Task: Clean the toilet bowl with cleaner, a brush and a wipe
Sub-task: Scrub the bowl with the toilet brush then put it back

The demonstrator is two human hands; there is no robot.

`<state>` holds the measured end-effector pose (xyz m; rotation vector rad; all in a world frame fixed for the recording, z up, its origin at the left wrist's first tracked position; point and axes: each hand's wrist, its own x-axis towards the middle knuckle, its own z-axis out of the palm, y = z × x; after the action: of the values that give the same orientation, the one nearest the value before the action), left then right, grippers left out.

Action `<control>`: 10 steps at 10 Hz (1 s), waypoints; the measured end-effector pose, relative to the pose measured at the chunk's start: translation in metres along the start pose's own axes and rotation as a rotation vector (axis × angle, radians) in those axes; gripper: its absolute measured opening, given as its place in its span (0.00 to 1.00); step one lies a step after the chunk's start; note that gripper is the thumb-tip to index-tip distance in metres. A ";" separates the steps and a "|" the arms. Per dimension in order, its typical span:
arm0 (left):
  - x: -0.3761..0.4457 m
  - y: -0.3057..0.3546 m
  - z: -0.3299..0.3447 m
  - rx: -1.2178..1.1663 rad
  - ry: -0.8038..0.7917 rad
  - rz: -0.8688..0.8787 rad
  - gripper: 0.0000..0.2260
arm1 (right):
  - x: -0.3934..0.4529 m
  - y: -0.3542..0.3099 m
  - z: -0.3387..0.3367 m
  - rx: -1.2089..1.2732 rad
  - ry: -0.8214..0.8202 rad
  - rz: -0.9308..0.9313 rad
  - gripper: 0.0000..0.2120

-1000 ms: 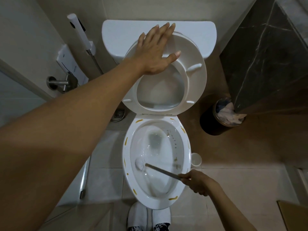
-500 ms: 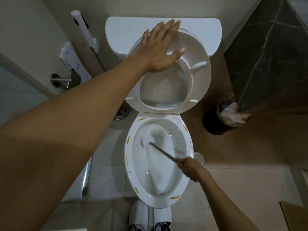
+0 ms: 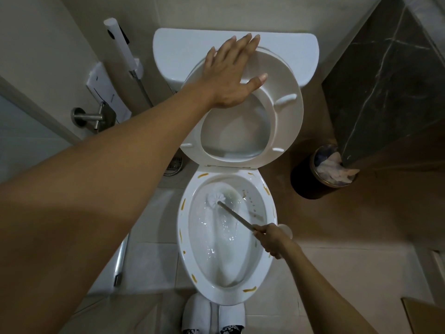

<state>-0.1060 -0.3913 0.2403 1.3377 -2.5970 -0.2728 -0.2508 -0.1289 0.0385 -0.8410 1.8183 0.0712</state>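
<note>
The white toilet bowl (image 3: 263, 271) stands below me, with yellow-brown marks dotted along its rim. My right hand (image 3: 272, 239) grips the thin handle of the toilet brush (image 3: 215, 199), whose white head lies against the upper left inside of the bowl. Foamy water streaks the bowl's inner wall. My left hand (image 3: 232, 75), fingers straight, presses flat on the raised toilet seat (image 3: 284, 109), which leans against the cistern (image 3: 183, 49).
A black bin (image 3: 310, 182) with crumpled paper stands to the right of the toilet, beside a dark marble wall. A white bidet sprayer (image 3: 120, 44) and a metal holder (image 3: 91, 116) hang on the left wall. A floor drain (image 3: 174, 165) lies left of the bowl. My white slippers (image 3: 212, 314) show at the bottom.
The brush head has moved from the lower left of the bowl up to its upper left, and my right hand has followed. My left hand stays on the seat.
</note>
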 end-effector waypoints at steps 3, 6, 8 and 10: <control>-0.001 0.001 0.001 -0.004 0.000 0.002 0.32 | -0.002 0.001 -0.023 -0.062 -0.090 0.066 0.16; -0.002 0.002 -0.002 -0.014 -0.005 -0.004 0.32 | -0.010 0.011 -0.004 -0.214 -0.082 0.061 0.13; -0.002 0.002 -0.003 -0.012 -0.009 -0.001 0.32 | -0.005 0.002 0.001 -0.364 -0.021 0.058 0.15; -0.002 0.003 -0.003 -0.013 -0.011 -0.009 0.32 | 0.010 -0.005 0.027 -0.373 0.033 0.047 0.18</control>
<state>-0.1060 -0.3880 0.2437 1.3471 -2.5941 -0.2987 -0.2280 -0.1260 0.0202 -1.0626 1.8850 0.4401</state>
